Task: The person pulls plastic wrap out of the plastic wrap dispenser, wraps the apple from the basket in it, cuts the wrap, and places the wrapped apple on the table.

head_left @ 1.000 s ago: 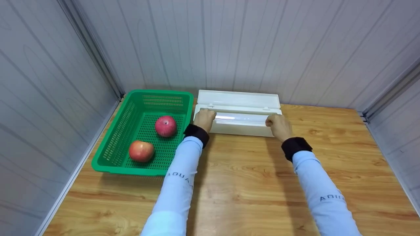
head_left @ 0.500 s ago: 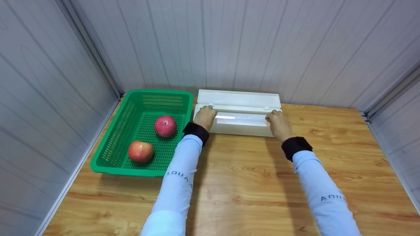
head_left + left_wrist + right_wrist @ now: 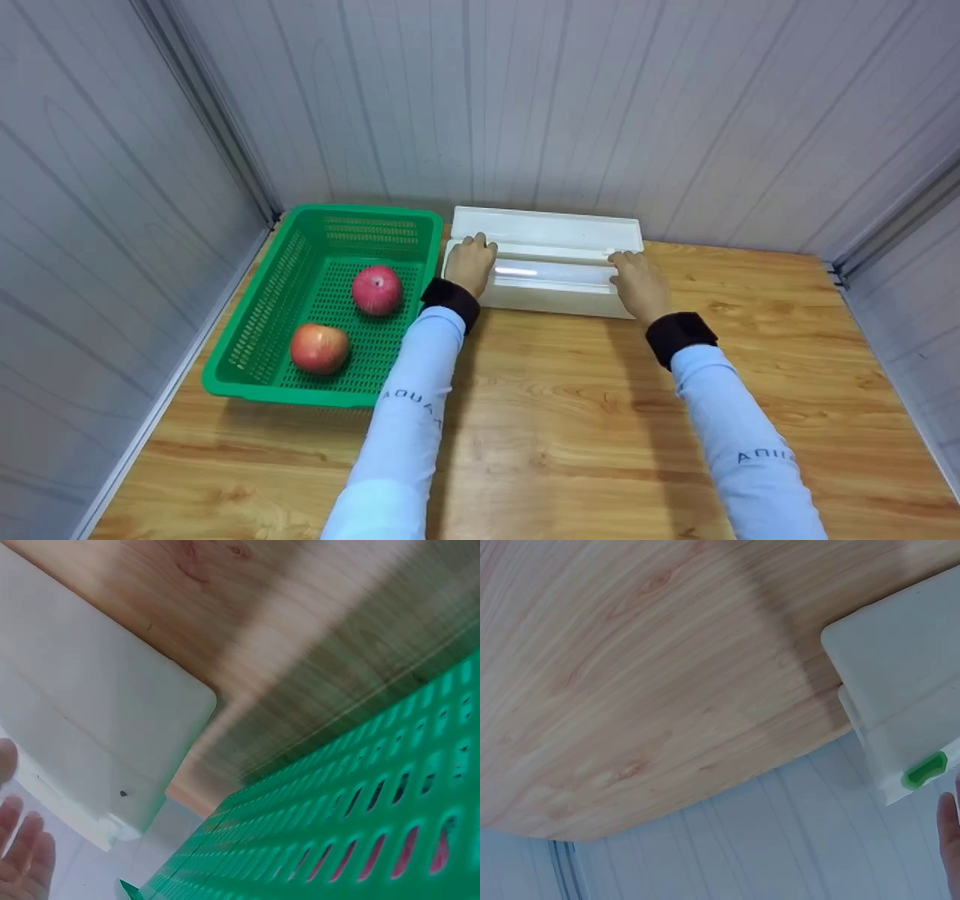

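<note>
A long white cling film box lies on the table by the back wall, its lid tipped back. Inside, a shiny clear roll of film runs between my hands. My left hand is over the box's left end, fingertips at the strip behind the roll. In the left wrist view, thumb and fingers are apart and loosely extended. At the right end, my right hand has its fingertips at the same strip; a straight finger shows beside a green piece on the box's end.
A green plastic basket stands left of the box, close to my left wrist. It holds a dark pink apple and a red-yellow apple. Pale panel walls enclose the wooden table behind and at both sides.
Both hands have shifted slightly toward the back of the box, from the roll to the strip behind it. Their fingers, curled before, have straightened. Basket and apples stay in place.
</note>
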`<state>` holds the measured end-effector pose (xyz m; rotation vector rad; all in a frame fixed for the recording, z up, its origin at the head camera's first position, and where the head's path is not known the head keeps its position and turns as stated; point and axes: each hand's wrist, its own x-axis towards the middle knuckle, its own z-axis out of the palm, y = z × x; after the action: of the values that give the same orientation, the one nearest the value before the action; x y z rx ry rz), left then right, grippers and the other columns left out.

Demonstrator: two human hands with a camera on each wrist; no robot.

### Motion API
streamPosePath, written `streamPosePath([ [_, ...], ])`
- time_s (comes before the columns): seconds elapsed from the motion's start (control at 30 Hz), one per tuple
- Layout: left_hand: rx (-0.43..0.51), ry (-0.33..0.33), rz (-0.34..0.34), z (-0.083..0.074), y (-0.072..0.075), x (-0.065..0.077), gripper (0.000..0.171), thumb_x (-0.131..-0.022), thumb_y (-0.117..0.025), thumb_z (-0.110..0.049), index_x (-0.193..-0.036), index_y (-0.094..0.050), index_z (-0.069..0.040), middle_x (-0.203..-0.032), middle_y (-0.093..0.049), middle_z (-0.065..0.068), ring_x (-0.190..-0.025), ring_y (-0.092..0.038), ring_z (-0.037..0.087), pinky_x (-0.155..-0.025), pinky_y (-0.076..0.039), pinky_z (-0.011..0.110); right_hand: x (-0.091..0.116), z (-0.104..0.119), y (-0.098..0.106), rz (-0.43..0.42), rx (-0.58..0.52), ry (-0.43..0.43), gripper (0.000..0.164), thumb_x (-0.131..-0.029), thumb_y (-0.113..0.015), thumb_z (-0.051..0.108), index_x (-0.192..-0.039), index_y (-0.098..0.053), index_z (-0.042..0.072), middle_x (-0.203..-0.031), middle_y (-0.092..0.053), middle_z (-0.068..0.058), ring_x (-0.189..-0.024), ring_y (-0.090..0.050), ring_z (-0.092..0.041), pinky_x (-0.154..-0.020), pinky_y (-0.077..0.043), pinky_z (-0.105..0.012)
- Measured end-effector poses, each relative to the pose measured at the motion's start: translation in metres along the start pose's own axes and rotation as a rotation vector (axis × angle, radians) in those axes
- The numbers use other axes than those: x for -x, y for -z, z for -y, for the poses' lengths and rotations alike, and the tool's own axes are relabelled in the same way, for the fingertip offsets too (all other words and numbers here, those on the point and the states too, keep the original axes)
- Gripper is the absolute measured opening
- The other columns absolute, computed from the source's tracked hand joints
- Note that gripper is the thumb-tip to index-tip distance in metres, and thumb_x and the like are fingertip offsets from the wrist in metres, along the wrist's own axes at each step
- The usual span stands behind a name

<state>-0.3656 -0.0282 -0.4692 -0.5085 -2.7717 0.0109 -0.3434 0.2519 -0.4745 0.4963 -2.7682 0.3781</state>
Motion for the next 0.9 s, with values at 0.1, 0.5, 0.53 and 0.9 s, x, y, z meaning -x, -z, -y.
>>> streamPosePath([
  [0.1, 0.007, 0.046, 0.013, 0.001, 0.001, 0.000, 0.017, -0.086, -0.052, 0.002, -0.094, -0.066, -0.004, -0.094, -0.062, 0.012, -0.086, -0.062, 0.026, -0.068, -0.055, 0.034, -0.001, -0.001, 0.000, -0.014, 0.036, 0.020, 0.018, -0.078, -0.067, 0.002, -0.094, -0.064, -0.004, -0.089, -0.062, -0.020, -0.086, -0.060, -0.037, -0.072, -0.051, -0.044],
  [0.5, 0.065, 0.078, 0.011, 0.008, 0.004, -0.005, 0.021, -0.085, -0.053, 0.006, -0.098, -0.067, -0.002, -0.094, -0.062, 0.015, -0.080, -0.066, 0.030, -0.067, -0.056, 0.037, -0.007, -0.007, 0.004, -0.016, 0.010, 0.047, 0.003, -0.079, -0.061, -0.006, -0.082, -0.060, -0.007, -0.081, -0.059, -0.021, -0.077, -0.059, -0.038, -0.064, -0.050, -0.045],
  [0.53, 0.071, 0.083, 0.015, 0.008, 0.005, -0.006, 0.021, -0.085, -0.053, 0.006, -0.098, -0.066, -0.002, -0.095, -0.062, 0.015, -0.081, -0.065, 0.031, -0.068, -0.056, 0.037, -0.007, -0.007, 0.004, -0.009, 0.005, 0.043, 0.003, -0.079, -0.061, -0.007, -0.082, -0.059, -0.007, -0.081, -0.059, -0.022, -0.078, -0.059, -0.039, -0.065, -0.051, -0.045],
  [0.9, 0.144, 0.032, 0.109, 0.009, 0.007, -0.009, 0.026, -0.079, -0.061, -0.007, -0.104, -0.062, -0.001, -0.102, -0.059, 0.015, -0.089, -0.060, 0.030, -0.074, -0.054, 0.036, -0.011, -0.012, 0.003, 0.030, -0.017, 0.034, 0.021, -0.077, -0.066, -0.004, -0.096, -0.058, -0.008, -0.090, -0.058, -0.023, -0.085, -0.059, -0.040, -0.069, -0.050, -0.046],
])
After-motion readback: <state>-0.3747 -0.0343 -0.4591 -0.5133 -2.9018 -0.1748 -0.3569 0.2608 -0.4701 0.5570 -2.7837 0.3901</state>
